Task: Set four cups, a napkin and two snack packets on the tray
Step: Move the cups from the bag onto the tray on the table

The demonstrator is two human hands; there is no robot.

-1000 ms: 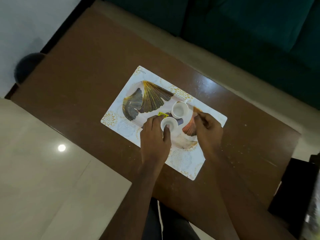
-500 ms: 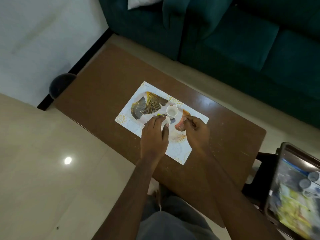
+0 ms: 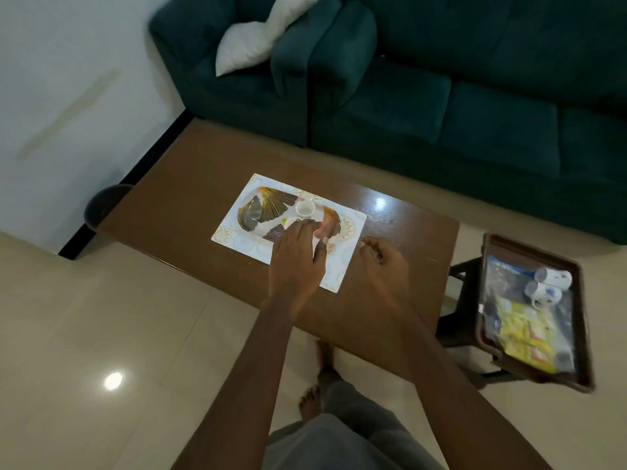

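Placemat (image 3: pixel 336 269) with a leaf print lies on the brown counter (image 3: pixel 190 184); an upright white cup (image 3: pixel 304 208) stands on it. The left hand (image 3: pixel 298 259) covers a second cup, its grip hidden, so I cannot tell. The right hand (image 3: pixel 385 257) hovers loosely curled, empty. Far right, the tray (image 3: pixel 585 334) holds two mugs (image 3: pixel 546 284) and snack packets (image 3: pixel 524 337).

Right hand (image 3: pixel 383 262) pulled off the white leaf-patterned tray (image 3: pixel 237 228) toward the brown wooden table (image 3: pixel 190 184) edge, fingers loosely curled.
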